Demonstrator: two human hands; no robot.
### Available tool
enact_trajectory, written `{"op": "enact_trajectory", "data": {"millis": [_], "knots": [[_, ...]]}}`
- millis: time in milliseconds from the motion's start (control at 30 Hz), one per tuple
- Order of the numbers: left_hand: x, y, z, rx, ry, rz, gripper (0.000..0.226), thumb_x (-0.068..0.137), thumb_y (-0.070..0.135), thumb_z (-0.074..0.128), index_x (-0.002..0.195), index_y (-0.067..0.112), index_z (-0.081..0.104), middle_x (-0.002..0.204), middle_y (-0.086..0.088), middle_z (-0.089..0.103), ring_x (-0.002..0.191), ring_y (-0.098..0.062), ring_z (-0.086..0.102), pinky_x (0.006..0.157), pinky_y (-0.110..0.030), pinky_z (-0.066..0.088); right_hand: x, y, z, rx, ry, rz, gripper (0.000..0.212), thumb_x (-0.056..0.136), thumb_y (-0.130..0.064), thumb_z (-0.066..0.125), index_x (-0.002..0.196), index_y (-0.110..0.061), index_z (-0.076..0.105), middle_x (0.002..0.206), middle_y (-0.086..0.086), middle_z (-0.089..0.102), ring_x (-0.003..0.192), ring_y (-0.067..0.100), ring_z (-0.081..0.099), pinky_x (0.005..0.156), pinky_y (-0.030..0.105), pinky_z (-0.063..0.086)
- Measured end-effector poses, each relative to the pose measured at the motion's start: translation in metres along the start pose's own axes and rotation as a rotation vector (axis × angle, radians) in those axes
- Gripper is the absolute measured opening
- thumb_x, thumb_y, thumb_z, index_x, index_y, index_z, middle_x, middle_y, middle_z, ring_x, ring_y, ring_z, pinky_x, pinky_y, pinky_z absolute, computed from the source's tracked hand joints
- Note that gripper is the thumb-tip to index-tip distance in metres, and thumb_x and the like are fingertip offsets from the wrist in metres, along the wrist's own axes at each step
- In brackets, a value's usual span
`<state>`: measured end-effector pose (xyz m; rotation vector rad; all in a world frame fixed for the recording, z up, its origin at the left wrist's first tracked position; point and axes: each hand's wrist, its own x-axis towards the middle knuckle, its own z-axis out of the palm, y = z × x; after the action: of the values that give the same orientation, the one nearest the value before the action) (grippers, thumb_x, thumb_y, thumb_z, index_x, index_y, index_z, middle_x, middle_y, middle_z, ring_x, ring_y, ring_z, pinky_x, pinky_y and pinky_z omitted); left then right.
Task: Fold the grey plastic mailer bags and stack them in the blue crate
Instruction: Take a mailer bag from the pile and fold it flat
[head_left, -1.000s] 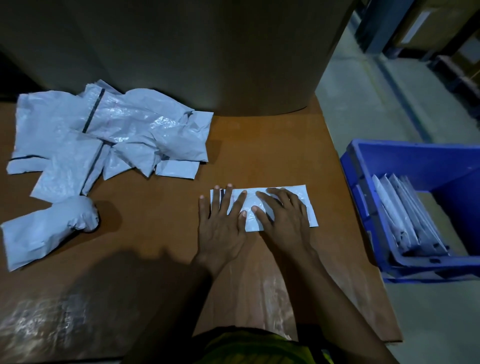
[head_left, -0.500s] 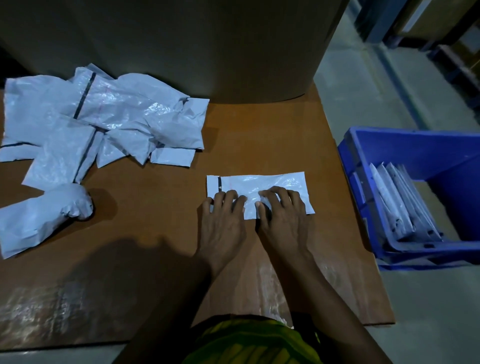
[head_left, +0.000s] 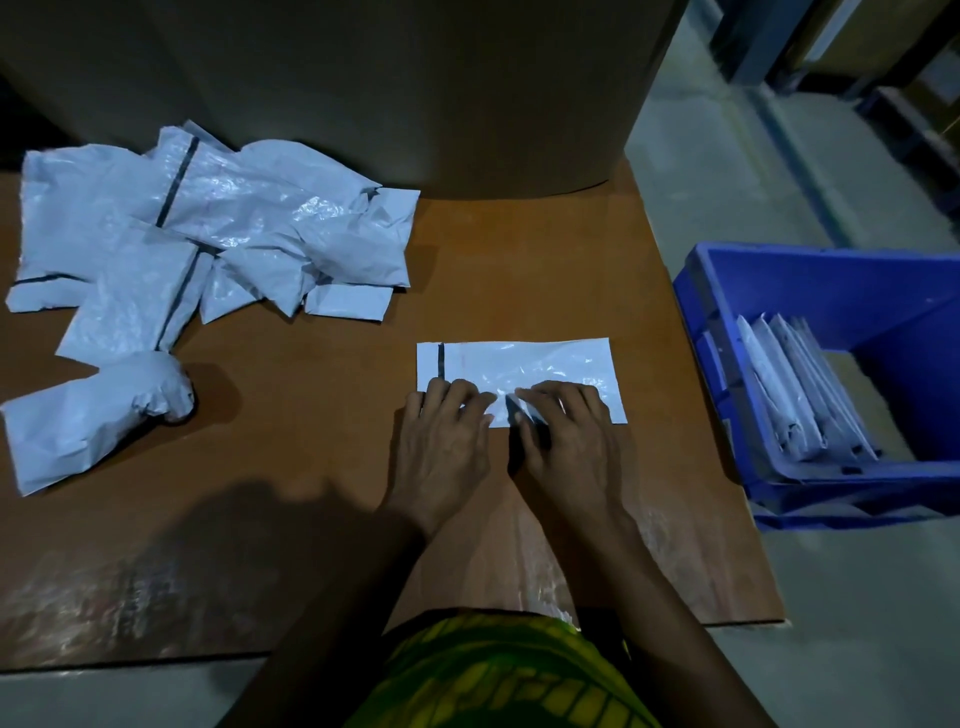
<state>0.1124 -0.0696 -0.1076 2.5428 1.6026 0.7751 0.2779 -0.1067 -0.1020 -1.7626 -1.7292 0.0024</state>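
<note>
The flat grey plastic mailer bag (head_left: 540, 364) lies on the brown surface (head_left: 311, 467), left of the blue plastic crate (head_left: 831, 275). The left hand (head_left: 447, 441) and right hand (head_left: 566, 441) both curl onto its near edge, seemingly pinching it. Slick film could slip, skewing the fold or springing open.

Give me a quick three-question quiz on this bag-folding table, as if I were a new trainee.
1. True or false: the blue crate holds no bags yet.
2. The left hand and right hand are on: A) scissors, B) the flat mailer, C) a tape roll.
3. On which side of the person does the pile of unfolded mailers lie?
Key: 1 false, folded bags stand inside; 2 B; 3 the left.
</note>
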Motion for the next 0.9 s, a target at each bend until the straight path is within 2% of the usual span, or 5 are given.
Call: {"op": "enact_trajectory", "data": {"millis": [200, 367, 500, 600, 900], "knots": [[-0.004, -0.006, 0.001, -0.012, -0.095, -0.01, 0.019, 0.098, 0.024, 0.062, 0.111, 0.02, 0.075, 0.11, 0.001, 0.065, 0.104, -0.023, 0.057, 0.087, -0.043, 0.046, -0.006, 0.008, 0.004, -0.042, -0.101, 0.004, 0.017, 0.094, -0.026, 0.069, 0.109, -0.027, 0.077, 0.115, -0.007, 0.066, 0.111, 0.018, 0.056, 0.083, 0.037, 0.049], [0.007, -0.005, -0.003, -0.075, 0.023, -0.048, 0.027, 0.099, 0.024, 0.065, 0.124, 0.018, 0.072, 0.125, -0.004, 0.067, 0.118, -0.027, 0.057, 0.096, -0.045, 0.046, 0.017, 0.013, -0.005, 0.039, -0.064, 0.074, 0.024, 0.099, -0.035, 0.065, 0.121, -0.03, 0.074, 0.133, -0.008, 0.063, 0.127, 0.014, 0.052, 0.1, 0.038, 0.046], [0.022, -0.011, 0.015, -0.038, -0.121, -0.037, 0.055, 0.109, 0.043, 0.038, 0.158, 0.02, 0.038, 0.167, -0.006, 0.031, 0.155, -0.028, 0.023, 0.125, -0.048, 0.018, 0.04, 0.035, -0.001, -0.023, -0.225, 0.095, 0.047, 0.103, -0.051, 0.053, 0.146, -0.034, 0.055, 0.161, -0.004, 0.041, 0.148, 0.017, 0.035, 0.117, 0.044, 0.031], [0.027, -0.014, 0.032, 0.01, -0.207, 0.013, 0.063, 0.11, 0.051, 0.025, 0.165, 0.021, 0.016, 0.173, -0.003, 0.007, 0.16, -0.026, -0.001, 0.128, -0.052, 0.01, 0.042, 0.043, 0.003, -0.048, -0.35, 0.085, 0.054, 0.106, -0.059, 0.04, 0.157, -0.041, 0.036, 0.171, -0.009, 0.019, 0.158, 0.013, 0.012, 0.125, 0.044, 0.015], [0.023, -0.014, 0.046, 0.12, -0.195, 0.007, 0.066, 0.108, 0.056, 0.03, 0.165, 0.026, 0.017, 0.173, -0.003, 0.007, 0.16, -0.028, -0.001, 0.128, -0.054, 0.007, 0.039, 0.048, 0.006, -0.173, -0.46, 0.033, 0.061, 0.107, -0.062, 0.019, 0.164, -0.041, 0.01, 0.173, -0.009, -0.003, 0.158, 0.011, -0.012, 0.128, 0.045, 0.001]]}}
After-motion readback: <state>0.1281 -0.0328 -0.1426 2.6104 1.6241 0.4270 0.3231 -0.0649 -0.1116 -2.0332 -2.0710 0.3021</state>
